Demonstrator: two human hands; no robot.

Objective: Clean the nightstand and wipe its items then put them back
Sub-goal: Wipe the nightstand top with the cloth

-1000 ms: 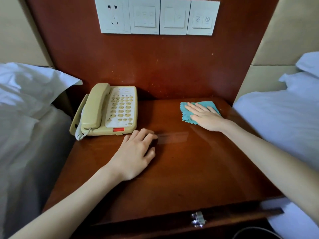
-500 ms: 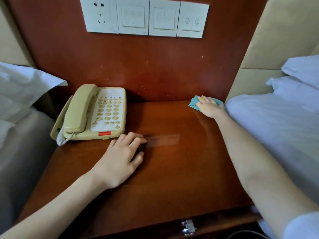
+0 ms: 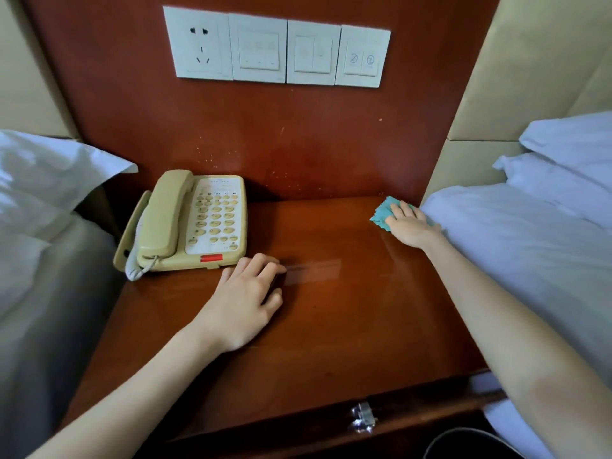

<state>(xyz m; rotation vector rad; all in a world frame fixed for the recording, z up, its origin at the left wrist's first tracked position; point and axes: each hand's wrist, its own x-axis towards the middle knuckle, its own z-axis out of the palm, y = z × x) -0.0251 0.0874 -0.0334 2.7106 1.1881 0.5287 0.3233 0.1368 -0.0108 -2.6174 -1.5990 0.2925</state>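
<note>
Nightstand (image 3: 331,326): glossy red-brown wooden top, set between two beds; matching wood back panel rises behind it.
Telephone (image 3: 188,223): beige corded set at the back-left of the top, handset resting in its cradle on the left side, keypad to the right, red patch on the front edge. Coiled cord hangs at its front-left corner.
Cloth (image 3: 382,215): teal, zigzag-cut edge, lying flat at the back-right corner of the top, near the back panel.
Right hand (image 3: 409,225): palm down, fingers together, pressed flat on the cloth; covers most of it, only the left edge shows.
Left hand (image 3: 245,303): resting palm down on the bare wood just in front of the telephone's right corner, fingers loosely curled, holding nothing.
Wall plates (image 3: 276,49): four white plates in a row; leftmost a socket, the rest switches. Small icons on the rightmost, unreadable.
Right bed (image 3: 530,233): white bedding touches the nightstand's right edge, beside the right hand.
Left bed (image 3: 43,200): white pillow and sheet, beside the telephone.
Drawer pull (image 3: 363,420): shiny metal, front edge.
Writing: keypad print too small to read.
</note>
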